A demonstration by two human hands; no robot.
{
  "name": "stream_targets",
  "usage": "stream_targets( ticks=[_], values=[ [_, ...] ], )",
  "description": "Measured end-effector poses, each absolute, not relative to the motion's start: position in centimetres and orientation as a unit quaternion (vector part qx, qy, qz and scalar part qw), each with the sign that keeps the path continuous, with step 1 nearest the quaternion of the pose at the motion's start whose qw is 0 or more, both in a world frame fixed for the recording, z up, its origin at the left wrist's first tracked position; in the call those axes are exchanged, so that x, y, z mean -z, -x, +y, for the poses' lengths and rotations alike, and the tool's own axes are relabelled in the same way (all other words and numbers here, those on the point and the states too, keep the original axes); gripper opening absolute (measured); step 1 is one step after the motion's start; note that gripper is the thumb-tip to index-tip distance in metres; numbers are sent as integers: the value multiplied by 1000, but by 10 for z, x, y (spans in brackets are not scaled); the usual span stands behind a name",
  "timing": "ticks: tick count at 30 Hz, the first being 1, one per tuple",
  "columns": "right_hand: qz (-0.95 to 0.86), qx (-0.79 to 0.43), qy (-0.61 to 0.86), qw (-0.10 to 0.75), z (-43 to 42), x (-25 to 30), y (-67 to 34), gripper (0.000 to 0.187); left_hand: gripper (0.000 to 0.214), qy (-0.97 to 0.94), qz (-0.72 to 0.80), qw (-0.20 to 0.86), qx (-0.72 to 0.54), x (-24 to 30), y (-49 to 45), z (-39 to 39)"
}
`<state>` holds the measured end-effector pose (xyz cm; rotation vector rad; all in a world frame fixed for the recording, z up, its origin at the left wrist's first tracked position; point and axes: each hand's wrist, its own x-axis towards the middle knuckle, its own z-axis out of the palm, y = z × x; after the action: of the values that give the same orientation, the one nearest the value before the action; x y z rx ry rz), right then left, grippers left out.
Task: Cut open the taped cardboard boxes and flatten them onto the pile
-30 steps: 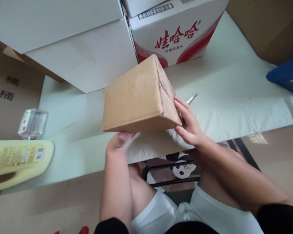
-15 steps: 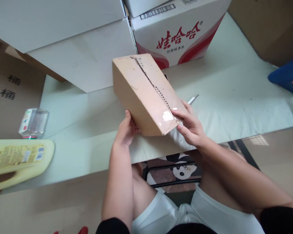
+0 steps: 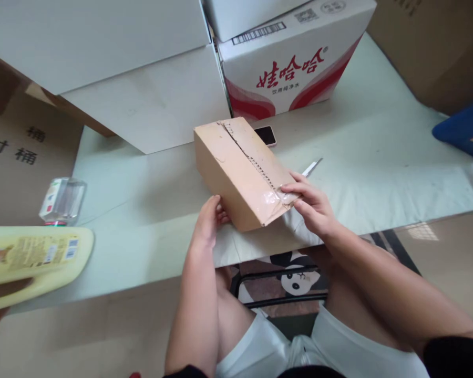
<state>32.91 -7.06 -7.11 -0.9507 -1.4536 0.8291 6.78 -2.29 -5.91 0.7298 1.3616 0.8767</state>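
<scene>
A brown cardboard box (image 3: 236, 168) is held slanted at the table's near edge, a rough slit running along its top seam and shiny tape at its near end. My left hand (image 3: 211, 220) supports its left side, thumb up against the cardboard and fingers curled partly out of sight underneath. Gripping the near right corner is my right hand (image 3: 311, 202), with fingertips on the taped end. Just beyond that hand lies a utility knife (image 3: 312, 167), its handle partly covered by the fingers. Behind the box a phone (image 3: 265, 135) rests on the cloth.
White cartons (image 3: 150, 105) and a red-and-white water carton (image 3: 291, 79) stand at the back. A clear bottle (image 3: 65, 199) and a yellow jug (image 3: 35, 262) lie on the left. Something blue (image 3: 465, 128) is at the right. The table's front edge runs above my lap.
The box has come down lower toward the table, with both hands still on it. More of the phone behind it now shows. The view has shifted slightly.
</scene>
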Motion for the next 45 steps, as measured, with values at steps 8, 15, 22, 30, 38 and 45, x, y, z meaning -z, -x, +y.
stream_targets(
  ticks=[8, 15, 22, 30, 38, 45],
  values=[
    [-693, -398, 303, 519, -73, 61, -316, 26, 66, -443, 448, 269, -728, 54, -50, -4],
    [-707, -386, 306, 508, -75, 61, -304, 25, 47, -443, 446, 274, -728, 54, -51, -4],
    [-585, -452, 431, 517, -72, 61, -311, 32, 25, -427, 501, 243, -713, 53, -57, 2],
    [-588, -288, 749, 98, -59, 41, -327, 49, 26, -435, 477, 249, -722, 54, -59, 2],
    [-620, -239, 747, 30, -65, 39, -321, 24, 28, -435, 479, 255, -718, 55, -57, 2],
    [-607, -185, 768, 84, -63, 44, -327, 36, 29, -438, 484, 253, -714, 53, -57, 1]
  ],
)
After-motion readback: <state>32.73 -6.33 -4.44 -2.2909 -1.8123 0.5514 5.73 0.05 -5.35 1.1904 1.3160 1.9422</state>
